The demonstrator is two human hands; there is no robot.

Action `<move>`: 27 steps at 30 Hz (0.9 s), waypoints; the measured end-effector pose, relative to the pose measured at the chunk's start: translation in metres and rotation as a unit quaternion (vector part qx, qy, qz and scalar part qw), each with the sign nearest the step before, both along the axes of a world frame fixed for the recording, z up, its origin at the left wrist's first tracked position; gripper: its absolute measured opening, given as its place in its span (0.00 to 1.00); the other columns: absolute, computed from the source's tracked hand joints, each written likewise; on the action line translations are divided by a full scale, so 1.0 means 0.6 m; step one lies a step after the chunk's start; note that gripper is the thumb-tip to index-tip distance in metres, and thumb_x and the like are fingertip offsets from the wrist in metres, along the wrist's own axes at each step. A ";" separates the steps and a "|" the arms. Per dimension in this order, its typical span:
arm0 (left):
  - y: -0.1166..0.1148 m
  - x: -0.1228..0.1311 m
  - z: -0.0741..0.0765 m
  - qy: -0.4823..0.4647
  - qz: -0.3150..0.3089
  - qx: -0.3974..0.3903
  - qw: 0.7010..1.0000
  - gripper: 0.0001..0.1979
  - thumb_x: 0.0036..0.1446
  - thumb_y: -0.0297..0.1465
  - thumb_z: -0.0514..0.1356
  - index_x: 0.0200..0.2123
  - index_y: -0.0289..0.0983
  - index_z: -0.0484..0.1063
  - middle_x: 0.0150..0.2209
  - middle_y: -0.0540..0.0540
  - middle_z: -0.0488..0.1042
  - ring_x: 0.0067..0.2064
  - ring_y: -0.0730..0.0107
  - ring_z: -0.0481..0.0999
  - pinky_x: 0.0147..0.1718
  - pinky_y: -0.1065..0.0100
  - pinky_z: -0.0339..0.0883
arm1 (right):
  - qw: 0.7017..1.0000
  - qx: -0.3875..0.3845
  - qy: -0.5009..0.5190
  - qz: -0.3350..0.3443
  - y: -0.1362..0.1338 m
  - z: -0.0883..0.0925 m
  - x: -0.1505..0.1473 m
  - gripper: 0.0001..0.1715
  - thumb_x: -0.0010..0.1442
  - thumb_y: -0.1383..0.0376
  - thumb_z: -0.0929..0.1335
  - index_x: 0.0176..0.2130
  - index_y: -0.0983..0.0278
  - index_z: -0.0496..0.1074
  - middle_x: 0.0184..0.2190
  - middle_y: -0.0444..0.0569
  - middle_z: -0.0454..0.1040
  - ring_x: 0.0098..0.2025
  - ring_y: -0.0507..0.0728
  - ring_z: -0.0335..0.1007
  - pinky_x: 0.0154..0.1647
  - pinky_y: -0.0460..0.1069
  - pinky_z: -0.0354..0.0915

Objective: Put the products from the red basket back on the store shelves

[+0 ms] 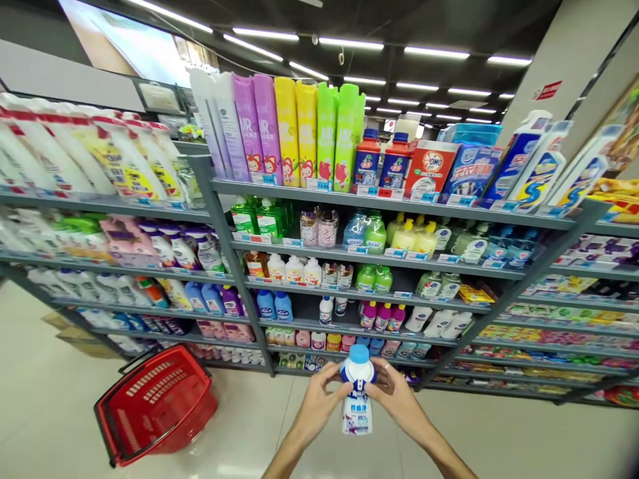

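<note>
A white bottle (358,406) with a blue cap and a dark blue band is held upright in front of me, its printed label facing my way. My left hand (323,392) is closed around its left side, and my right hand (392,391) grips the right side, with both thumbs pressed on the front near the band. Beyond the hands, the lower shelves carry several bottles, among them a similar white one with a dark cap (326,310) and some magenta ones (383,317).
Grey shelving (389,199) stretches across the view, stocked with spray cans (288,133), spray bottles (120,159), boxes and pump bottles. A red shopping basket (160,402) with a black handle stands on the pale tiled floor (249,419) at the left. Cardboard (80,339) lies by the left shelf.
</note>
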State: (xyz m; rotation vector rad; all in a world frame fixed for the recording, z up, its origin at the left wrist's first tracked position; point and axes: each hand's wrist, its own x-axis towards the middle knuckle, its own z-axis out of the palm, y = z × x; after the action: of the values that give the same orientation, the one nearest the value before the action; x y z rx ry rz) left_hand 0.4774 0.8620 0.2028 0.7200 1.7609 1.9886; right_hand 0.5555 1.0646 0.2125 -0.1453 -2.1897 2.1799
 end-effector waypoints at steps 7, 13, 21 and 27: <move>0.012 0.028 -0.063 -0.081 -0.020 -0.016 0.996 0.25 0.59 0.44 0.67 0.57 0.39 0.77 0.47 0.39 0.70 0.51 0.56 0.73 0.48 0.62 0.73 | 0.997 -0.047 -0.054 0.000 0.012 -0.086 0.033 0.31 0.60 0.50 0.75 0.58 0.56 0.71 0.58 0.55 0.73 0.58 0.67 0.73 0.61 0.63 0.69; 0.025 0.060 -0.114 -0.136 0.007 -0.060 0.989 0.25 0.59 0.46 0.67 0.56 0.41 0.77 0.49 0.41 0.71 0.53 0.56 0.73 0.51 0.60 0.72 | 0.989 -0.123 -0.077 -0.023 0.009 -0.147 0.053 0.30 0.57 0.49 0.76 0.56 0.54 0.73 0.55 0.53 0.76 0.56 0.68 0.75 0.60 0.65 0.70; 0.058 0.080 -0.130 -0.158 0.032 -0.098 0.982 0.23 0.61 0.43 0.66 0.56 0.41 0.76 0.50 0.41 0.70 0.56 0.54 0.71 0.54 0.59 0.70 | 0.987 -0.125 -0.096 0.015 0.053 -0.176 0.046 0.33 0.60 0.50 0.75 0.60 0.54 0.69 0.55 0.54 0.74 0.55 0.66 0.76 0.56 0.61 0.72; 0.074 0.051 -0.124 -0.152 0.077 -0.070 0.983 0.25 0.61 0.43 0.67 0.59 0.40 0.74 0.52 0.40 0.70 0.57 0.55 0.71 0.56 0.59 0.69 | 0.991 -0.045 -0.082 0.098 0.086 -0.161 -0.011 0.33 0.62 0.51 0.73 0.60 0.60 0.68 0.59 0.57 0.72 0.56 0.65 0.75 0.58 0.60 0.72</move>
State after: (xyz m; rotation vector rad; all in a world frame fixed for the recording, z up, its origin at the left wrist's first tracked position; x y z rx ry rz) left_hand 0.5079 0.9064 0.1286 0.2271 1.7889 1.9257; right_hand 0.5491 1.1162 0.1156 -0.1204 -2.2795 2.4559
